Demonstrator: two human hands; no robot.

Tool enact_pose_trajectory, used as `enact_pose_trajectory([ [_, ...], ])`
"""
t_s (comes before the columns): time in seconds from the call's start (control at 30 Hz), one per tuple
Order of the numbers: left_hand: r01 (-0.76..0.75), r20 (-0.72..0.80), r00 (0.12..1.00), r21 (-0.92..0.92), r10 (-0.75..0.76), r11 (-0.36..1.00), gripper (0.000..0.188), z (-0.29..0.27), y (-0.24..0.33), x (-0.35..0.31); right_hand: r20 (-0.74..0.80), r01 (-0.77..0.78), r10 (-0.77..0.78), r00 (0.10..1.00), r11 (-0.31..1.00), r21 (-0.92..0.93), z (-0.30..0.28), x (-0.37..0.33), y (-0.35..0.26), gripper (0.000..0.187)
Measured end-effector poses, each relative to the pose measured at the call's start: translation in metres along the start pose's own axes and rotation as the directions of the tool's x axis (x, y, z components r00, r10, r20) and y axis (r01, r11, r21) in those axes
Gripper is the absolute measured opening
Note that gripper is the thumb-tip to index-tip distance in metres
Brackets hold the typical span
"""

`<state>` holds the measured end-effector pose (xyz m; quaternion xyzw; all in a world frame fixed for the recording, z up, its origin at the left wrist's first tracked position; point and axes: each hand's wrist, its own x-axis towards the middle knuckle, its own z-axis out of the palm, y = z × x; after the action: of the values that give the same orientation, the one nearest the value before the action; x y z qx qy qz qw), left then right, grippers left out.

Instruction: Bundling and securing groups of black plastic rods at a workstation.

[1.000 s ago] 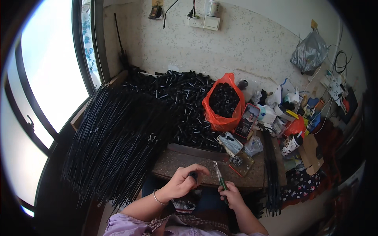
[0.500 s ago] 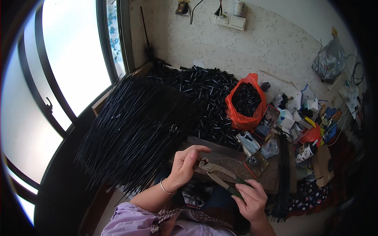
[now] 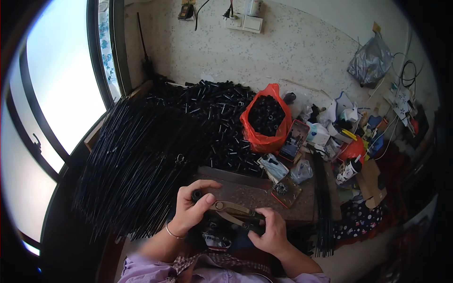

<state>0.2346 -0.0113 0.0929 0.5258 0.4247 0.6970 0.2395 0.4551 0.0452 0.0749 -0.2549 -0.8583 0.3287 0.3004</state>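
Observation:
My right hand is closed round the dark grips of a pair of pliers, whose metal jaws point left. Close by the jaws, my left hand has a small black tube-like part held between its bent fingers and thumb. The jaws sit right beside the left thumb, and whether they grip the part cannot be made out. Beyond my hands, a great heap of short black tubular pieces covers the back of the table. To the left lies a thick bundle of long thin black rods.
An orange plastic bag full of black parts stands behind. Right of it are a phone, a clear bag and a small tray of metal bits. More black strips hang over the table's right edge.
The whole view has shifted, so the table things sit farther left. The pliers are turned flatter, and the black part in my left hand now shows its round end.

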Motion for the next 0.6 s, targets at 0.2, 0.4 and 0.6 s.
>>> enact_pose_trajectory([
  [0.2, 0.109, 0.147, 0.986, -0.224, -0.077, 0.969, 0.041, 0.001, 0.000, 0.002, 0.605, -0.594, 0.211, 0.767, 0.588, 0.548, -0.006, -0.017, -0.002, 0.037],
  [0.4, -0.005, 0.111, 0.994, 0.001, 0.005, 1.000, 0.057, 0.012, 0.000, 0.005, 0.260, -0.172, 0.132, 0.957, 0.976, 0.137, 0.012, -0.006, 0.001, 0.061],
  [0.6, -0.057, 0.096, 0.993, -0.055, 0.062, 0.997, 0.061, -0.001, -0.008, 0.005, 0.468, -0.529, 0.317, 0.825, 0.724, 0.443, -0.015, -0.023, -0.013, 0.027],
])
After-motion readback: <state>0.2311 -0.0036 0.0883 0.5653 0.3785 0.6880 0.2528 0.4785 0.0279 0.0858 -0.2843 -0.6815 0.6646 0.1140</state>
